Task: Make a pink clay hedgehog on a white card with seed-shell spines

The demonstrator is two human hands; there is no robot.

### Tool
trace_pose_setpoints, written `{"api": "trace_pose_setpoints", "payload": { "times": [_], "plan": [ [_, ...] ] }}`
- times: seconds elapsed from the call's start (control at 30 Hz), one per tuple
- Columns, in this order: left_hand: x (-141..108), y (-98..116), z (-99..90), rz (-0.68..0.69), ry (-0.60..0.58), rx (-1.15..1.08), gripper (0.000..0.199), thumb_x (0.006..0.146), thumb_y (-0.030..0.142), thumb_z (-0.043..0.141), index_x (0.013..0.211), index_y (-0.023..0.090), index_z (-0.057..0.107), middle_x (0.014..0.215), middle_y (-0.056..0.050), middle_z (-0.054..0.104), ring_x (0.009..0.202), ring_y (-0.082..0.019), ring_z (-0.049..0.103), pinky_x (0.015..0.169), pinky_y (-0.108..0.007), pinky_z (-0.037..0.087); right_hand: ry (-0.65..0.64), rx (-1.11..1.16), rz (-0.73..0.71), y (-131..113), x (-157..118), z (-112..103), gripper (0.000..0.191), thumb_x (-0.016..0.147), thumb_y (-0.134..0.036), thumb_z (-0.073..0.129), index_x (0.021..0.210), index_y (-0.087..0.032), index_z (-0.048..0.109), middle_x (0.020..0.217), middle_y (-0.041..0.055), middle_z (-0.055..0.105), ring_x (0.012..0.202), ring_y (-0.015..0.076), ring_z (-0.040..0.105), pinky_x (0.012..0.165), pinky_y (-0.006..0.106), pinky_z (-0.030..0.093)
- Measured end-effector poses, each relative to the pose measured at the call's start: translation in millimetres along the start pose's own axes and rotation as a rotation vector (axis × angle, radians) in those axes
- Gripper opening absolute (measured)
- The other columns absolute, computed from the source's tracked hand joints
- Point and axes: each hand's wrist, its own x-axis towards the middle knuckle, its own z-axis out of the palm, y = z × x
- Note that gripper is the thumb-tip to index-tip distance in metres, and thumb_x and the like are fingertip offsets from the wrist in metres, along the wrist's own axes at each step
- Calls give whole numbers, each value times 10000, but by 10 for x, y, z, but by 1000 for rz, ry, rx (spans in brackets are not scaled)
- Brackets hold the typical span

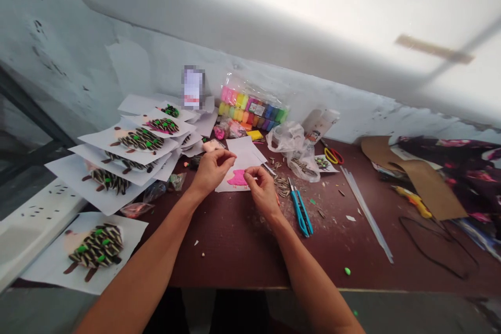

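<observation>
Over a white sheet of paper (226, 186) both hands hover close together in the middle of the table. On that sheet lies a flat pink clay shape (236, 178) with small orange marks along its lower edge. My left hand (211, 169) is just left of the shape, thumb and fingertips pressed together. At the shape's right side my right hand (263, 190) is also pinched, partly covering the paper. Whatever lies between either set of fingertips is too small to tell. Loose striped sunflower seeds (282, 186) are scattered right of my right hand.
Finished seed hedgehog pictures (136, 138) are stacked at left, another picture (94, 248) before them. Coloured clay packs (250, 109) stand against the wall. Turquoise cutters (300, 211), scissors (332, 154), glue sticks (368, 214) and a yellow glue gun (413, 201) with its cable lie right.
</observation>
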Motion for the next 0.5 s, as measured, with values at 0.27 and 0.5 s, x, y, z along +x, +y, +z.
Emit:
{"api": "trace_pose_setpoints", "payload": {
  "times": [0.27,0.5],
  "plan": [
    [-44,115,-45,-267,-420,-241,353,808,486,633,714,150,689,674,-27,643,506,-91,485,498,-228,372,81,-80,-113,-26,-20,-25,149,893,-351,677,931,-271,797,1104,65,650,1049,201,609,850,329,512],
    [-67,121,-12,-286,-484,-352,424,743,569,731,773,146,702,573,18,556,519,-93,464,505,-223,357,61,-25,-103,-63,-23,-8,147,874,-358,712,964,-269,786,1148,67,667,1077,210,618,859,336,517]
  ]
}}
